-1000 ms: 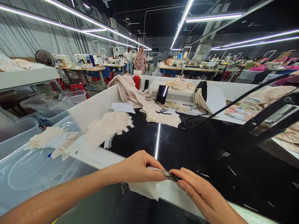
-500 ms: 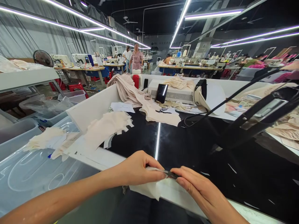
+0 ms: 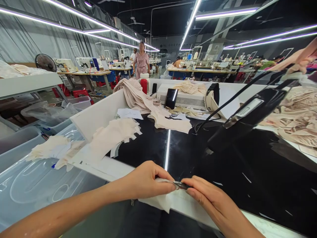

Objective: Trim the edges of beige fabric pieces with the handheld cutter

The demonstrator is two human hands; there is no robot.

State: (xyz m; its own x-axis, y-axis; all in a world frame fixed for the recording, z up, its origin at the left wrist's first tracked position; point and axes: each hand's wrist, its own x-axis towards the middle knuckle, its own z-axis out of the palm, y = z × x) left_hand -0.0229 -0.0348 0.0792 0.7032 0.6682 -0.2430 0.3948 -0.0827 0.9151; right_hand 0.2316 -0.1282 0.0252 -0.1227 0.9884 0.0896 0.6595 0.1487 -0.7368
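Cream fabric [image 3: 158, 202] hangs at bottom centre of the frame, pinched in the left hand [image 3: 150, 180]; the right hand [image 3: 208, 195], just beside, holds a slim metal tool [image 3: 182, 185] whose tip reaches the left hand's pinch; beyond, a glossy black tabletop [image 3: 190, 155] spreads across centre and right; stacked cut cloth pieces [image 3: 114, 135] lie at centre left; farther back, a smartphone [image 3: 171, 98] stands tilted before a white vented unit [image 3: 188, 102].

Bright strip lights [image 3: 190, 24] hang over worktables [image 3: 203, 70], with grey curtains [image 3: 22, 39] at left.
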